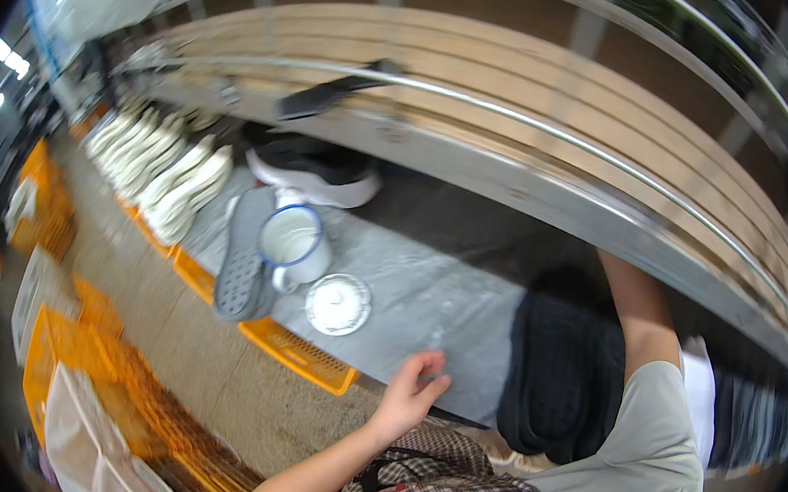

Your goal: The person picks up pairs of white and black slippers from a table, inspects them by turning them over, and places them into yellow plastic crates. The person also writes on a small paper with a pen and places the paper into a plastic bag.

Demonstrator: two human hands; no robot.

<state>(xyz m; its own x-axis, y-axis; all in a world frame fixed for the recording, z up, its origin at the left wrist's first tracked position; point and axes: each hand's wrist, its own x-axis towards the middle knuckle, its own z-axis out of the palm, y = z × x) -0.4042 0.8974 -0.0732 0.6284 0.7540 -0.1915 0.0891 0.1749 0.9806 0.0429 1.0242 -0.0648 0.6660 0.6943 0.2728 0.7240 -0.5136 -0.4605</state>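
My left hand (412,397) hovers at the near edge of the grey work surface (409,286), fingers loosely bent and thumb apart, with nothing in it. My right forearm (641,315) reaches under the metal ledge, which hides the hand. Beside that arm, several black shoe soles (557,383) stand close together. Left of my left hand are a white mug (314,262) with a blue rim and a round white lid (338,305). A grey sole (244,259) with a pitted heel lies against the mug. Behind them rests a black piece with a thick white sole (333,190).
Overhead runs a conveyor (490,59) with metal rails and a dark strip-like piece (328,95) on its edge. Cream soles (184,186) line up at the far left. Orange crates (305,360) stand below the surface. White material (698,384) and dark stacked pieces (755,423) lie at right.
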